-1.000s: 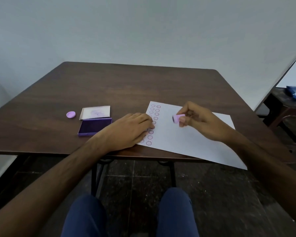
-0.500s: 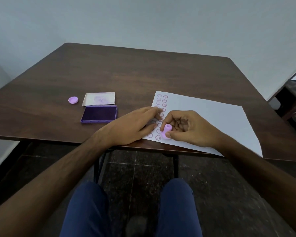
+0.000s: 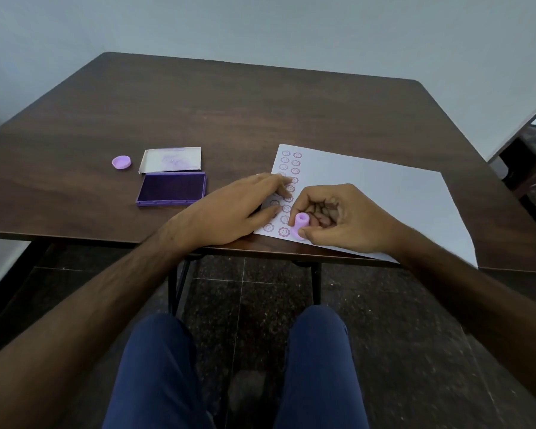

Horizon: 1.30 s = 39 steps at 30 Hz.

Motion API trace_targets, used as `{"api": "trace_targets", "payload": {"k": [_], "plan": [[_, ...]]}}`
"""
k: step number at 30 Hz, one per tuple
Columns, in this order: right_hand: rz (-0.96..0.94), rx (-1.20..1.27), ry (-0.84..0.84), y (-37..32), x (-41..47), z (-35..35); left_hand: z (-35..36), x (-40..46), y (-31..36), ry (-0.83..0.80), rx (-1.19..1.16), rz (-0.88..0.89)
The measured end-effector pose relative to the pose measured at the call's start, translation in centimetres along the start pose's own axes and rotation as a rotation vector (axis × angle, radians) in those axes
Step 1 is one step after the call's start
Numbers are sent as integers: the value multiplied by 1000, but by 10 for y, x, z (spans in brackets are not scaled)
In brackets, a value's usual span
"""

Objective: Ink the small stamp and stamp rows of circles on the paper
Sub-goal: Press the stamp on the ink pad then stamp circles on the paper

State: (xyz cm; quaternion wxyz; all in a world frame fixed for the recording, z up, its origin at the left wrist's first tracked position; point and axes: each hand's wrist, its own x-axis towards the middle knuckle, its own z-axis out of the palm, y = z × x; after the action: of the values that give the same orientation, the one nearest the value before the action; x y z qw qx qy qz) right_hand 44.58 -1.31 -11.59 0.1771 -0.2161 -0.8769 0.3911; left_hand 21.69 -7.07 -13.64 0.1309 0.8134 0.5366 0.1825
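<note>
A white sheet of paper [image 3: 378,193] lies on the brown table [image 3: 229,113], with two columns of purple circle stamps [image 3: 291,171] down its left edge. My right hand [image 3: 344,218] pinches a small pink stamp [image 3: 300,226], which stands upright and pressed on the paper near its front left corner. Flat on the paper's left edge rests my left hand [image 3: 239,205], fingers spread, covering part of the columns. An open purple ink pad [image 3: 172,188] sits to the left, its lid [image 3: 171,159] folded back behind it.
A small pink cap [image 3: 121,162] lies left of the ink pad lid. The table's front edge runs just under my wrists, and the paper's front right corner overhangs it. My knees are below. Dark furniture stands at the far right.
My right hand came down from mid-sheet to the paper's front left corner, and the stamp went from lifted and tilted to pressed on the paper. My left hand stayed on the paper.
</note>
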Motion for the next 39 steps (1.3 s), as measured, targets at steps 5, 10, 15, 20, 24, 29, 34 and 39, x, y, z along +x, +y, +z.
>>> {"api": "trace_targets", "payload": {"k": [5,10,15,20,24,29,34,39], "plan": [[0,-11,-7,0,-1,1,0,0,0,-4,-1,-5],[-5,-48,-20,1,-1,1,-1,-1,-1,-4,-9,-16],[-25,-154,-87,-6,2,-5,0,1,-2,2,-3,-2],[-84,-392,-250,-27,10,-20,1,1,-3,4,0,-6],[-73,-644,-417,-41,23,-20,1,0,-3,6,-14,-18],[-32,-727,-512,-52,30,-13,1,0,-3,6,-44,-25],[-56,-764,-518,-53,28,-12,2,0,-5,5,-44,-15],[-36,-744,-530,-58,28,-11,2,1,-4,-9,-56,-23]]}}
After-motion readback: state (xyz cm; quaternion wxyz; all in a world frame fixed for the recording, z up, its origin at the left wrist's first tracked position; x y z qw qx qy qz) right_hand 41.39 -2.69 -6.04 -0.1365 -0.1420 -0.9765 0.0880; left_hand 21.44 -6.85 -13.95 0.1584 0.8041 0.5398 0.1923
